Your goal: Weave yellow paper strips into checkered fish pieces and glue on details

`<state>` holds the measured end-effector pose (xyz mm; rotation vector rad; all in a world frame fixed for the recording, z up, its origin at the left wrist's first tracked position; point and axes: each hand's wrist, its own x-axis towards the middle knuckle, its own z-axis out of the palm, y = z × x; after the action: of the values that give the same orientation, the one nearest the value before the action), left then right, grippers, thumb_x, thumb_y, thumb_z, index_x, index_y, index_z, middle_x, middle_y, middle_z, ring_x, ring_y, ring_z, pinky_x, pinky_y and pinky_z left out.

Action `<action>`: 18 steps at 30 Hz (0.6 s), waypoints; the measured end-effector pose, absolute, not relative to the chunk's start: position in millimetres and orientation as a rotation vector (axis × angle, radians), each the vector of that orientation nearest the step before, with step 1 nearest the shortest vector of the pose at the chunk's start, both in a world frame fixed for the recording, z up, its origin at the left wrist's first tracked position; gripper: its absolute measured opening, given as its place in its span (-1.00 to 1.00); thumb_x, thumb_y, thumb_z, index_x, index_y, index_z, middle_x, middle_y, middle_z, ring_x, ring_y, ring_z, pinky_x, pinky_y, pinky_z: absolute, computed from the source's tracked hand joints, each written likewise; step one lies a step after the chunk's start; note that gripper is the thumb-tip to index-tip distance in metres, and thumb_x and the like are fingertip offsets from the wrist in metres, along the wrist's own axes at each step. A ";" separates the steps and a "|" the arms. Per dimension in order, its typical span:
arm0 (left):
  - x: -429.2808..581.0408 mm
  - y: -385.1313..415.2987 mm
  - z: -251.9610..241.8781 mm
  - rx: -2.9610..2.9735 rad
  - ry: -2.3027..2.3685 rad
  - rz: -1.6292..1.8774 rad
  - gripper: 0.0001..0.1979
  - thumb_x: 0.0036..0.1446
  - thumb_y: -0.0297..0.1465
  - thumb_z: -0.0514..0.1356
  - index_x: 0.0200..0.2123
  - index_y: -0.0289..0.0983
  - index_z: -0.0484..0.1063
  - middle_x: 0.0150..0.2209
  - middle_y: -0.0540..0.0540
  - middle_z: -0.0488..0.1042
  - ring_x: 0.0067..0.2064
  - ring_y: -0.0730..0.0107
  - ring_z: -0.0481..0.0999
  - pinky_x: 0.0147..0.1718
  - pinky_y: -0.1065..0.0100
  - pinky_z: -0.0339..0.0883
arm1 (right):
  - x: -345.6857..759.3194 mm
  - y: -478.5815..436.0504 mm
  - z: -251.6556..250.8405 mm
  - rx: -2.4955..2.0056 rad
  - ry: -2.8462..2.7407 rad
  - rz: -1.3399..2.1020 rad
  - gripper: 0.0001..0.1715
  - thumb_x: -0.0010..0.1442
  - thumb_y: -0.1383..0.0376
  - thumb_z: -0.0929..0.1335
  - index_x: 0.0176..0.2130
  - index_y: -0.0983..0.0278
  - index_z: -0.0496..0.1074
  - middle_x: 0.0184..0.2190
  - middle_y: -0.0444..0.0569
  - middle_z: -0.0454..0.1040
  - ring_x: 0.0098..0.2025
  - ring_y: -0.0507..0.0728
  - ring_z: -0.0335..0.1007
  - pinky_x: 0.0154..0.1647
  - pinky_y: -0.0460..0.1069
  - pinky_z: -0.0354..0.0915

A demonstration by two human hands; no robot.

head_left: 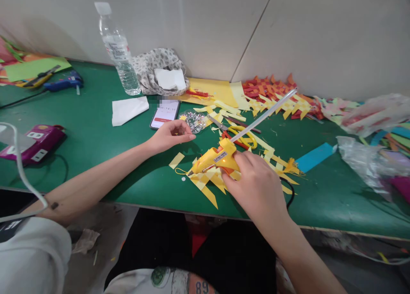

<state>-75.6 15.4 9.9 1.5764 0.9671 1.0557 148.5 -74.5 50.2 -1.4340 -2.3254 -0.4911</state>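
My right hand [259, 179] grips a yellow hot glue gun [213, 157], with a long clear glue stick [264, 114] rising from its back. The gun's nozzle points down left, over one end of a woven yellow paper fish [206, 185] lying on the table. A thin yellow loop [180, 171] sticks out from that end. My left hand [171, 136] hovers beside a clear dish of small black-and-white googly eyes [195, 121]. Its fingers are loosely curled, with a gap between thumb and forefinger and nothing visible in them. A small white disc [183, 179] lies near the nozzle.
Scissors with yellow handles [243, 136] lie among yellow paper strips behind the gun. A phone [165, 113], white tissue [130, 110] and water bottle [120, 55] stand left of centre. Red woven fish [272, 89] are piled at the wall. Far left are a purple power strip [35, 144] and blue glue gun [64, 84].
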 end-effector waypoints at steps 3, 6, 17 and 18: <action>-75.4 15.3 10.8 1.561 0.970 1.058 -0.77 -0.08 -0.29 0.33 -0.45 -0.29 0.37 -0.52 0.05 0.37 -0.52 0.60 0.30 -0.54 0.52 0.19 | 145.4 -71.5 48.1 -1.439 -2.312 -0.474 -0.80 0.07 0.32 0.31 -0.24 0.34 0.34 -0.44 0.02 0.40 -0.35 0.20 0.33 -0.37 0.01 0.22; -76.1 16.0 10.4 1.531 0.971 1.053 -0.76 -0.05 -0.25 0.30 -0.45 -0.28 0.37 -0.54 0.05 0.37 -0.56 0.61 0.29 -0.58 0.52 0.16 | 145.3 -66.1 46.8 -1.439 -2.268 -0.500 -0.78 0.05 0.30 0.34 -0.25 0.34 0.34 -0.44 0.01 0.40 -0.35 0.19 0.34 -0.38 0.00 0.23; -78.7 13.5 13.2 1.529 0.885 0.972 -0.69 0.15 -0.17 0.11 -0.39 -0.28 0.49 -0.43 -0.05 0.49 -0.47 0.53 0.36 -0.53 0.47 0.18 | 165.3 -52.6 69.8 -1.499 -1.951 -0.641 -0.76 0.08 0.16 0.36 -0.37 0.28 0.28 -0.53 -0.05 0.35 -0.45 0.13 0.31 -0.53 -0.04 0.08; -78.2 11.8 14.4 1.550 0.869 0.948 -0.74 0.12 -0.20 0.15 -0.36 -0.27 0.50 -0.39 -0.06 0.50 -0.44 0.52 0.37 -0.51 0.47 0.19 | 166.0 -52.2 71.8 -1.502 -1.938 -0.648 -0.75 0.08 0.16 0.36 -0.38 0.27 0.28 -0.53 -0.05 0.35 -0.45 0.13 0.30 -0.54 -0.04 0.07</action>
<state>-78.2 11.8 14.4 1.5499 0.8687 0.9477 166.0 -52.2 71.8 -1.5022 -1.9380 -0.6483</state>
